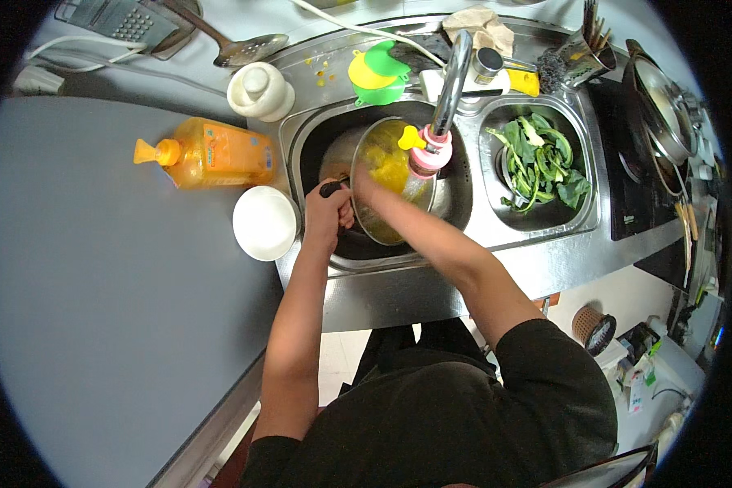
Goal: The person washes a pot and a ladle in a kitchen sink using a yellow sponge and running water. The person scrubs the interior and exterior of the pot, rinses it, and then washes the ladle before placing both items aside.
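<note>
My left hand (329, 213) grips the black handle of a round, clear glass lid (396, 229), which is tilted over the larger sink basin (463, 226). Behind the lid's rim, my right hand (366, 183) is mostly hidden and blurred, low in the basin, so what it touches cannot be told. Yellow stuff (385, 168) shows through the glass. Above the lid's right side hangs a chrome faucet (454, 85) with a pink and white spout attachment (430, 155).
Leafy greens (540, 161) fill the smaller basin. Left of the sink stand a white bowl (264, 223), an orange soap bottle (219, 154) and a white mortar (260, 91). Green and yellow plastic pieces (378, 73) lie behind the basin. A black cooktop (634, 183) is at right.
</note>
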`<action>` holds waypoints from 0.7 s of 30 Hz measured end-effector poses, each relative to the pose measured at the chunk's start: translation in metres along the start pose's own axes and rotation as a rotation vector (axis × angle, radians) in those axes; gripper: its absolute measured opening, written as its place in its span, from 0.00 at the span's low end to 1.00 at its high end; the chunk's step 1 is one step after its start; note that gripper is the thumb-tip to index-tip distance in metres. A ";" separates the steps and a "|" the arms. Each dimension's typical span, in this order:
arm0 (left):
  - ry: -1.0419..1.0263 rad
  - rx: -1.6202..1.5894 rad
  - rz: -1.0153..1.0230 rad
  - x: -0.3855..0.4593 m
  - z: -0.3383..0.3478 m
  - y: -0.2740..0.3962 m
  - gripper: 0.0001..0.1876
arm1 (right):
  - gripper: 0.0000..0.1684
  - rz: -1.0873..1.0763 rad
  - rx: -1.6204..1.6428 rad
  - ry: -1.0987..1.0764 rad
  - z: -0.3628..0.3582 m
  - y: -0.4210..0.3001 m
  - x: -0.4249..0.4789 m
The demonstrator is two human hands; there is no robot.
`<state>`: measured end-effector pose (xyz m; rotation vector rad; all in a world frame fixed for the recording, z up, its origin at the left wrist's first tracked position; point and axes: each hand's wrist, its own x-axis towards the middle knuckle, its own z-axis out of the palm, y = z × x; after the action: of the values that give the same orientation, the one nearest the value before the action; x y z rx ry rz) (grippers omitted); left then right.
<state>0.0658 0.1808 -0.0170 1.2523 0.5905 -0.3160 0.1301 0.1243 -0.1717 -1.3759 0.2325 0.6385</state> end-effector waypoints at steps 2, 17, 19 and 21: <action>-0.018 -0.042 0.028 -0.002 -0.006 -0.001 0.05 | 0.15 0.404 0.119 -0.339 -0.002 -0.057 -0.062; 0.002 -0.026 0.012 -0.008 0.021 0.001 0.02 | 0.07 -0.563 -0.278 0.545 -0.037 -0.018 0.024; -0.002 -0.038 -0.011 -0.006 0.021 0.000 0.02 | 0.07 -0.629 -0.404 0.576 -0.017 -0.009 0.014; -0.009 -0.043 -0.010 -0.004 0.019 0.000 0.02 | 0.08 -0.541 -0.152 0.278 0.001 -0.003 -0.011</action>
<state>0.0669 0.1620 -0.0110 1.2059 0.5932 -0.3161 0.1224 0.1217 -0.1630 -1.5888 0.0248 0.0137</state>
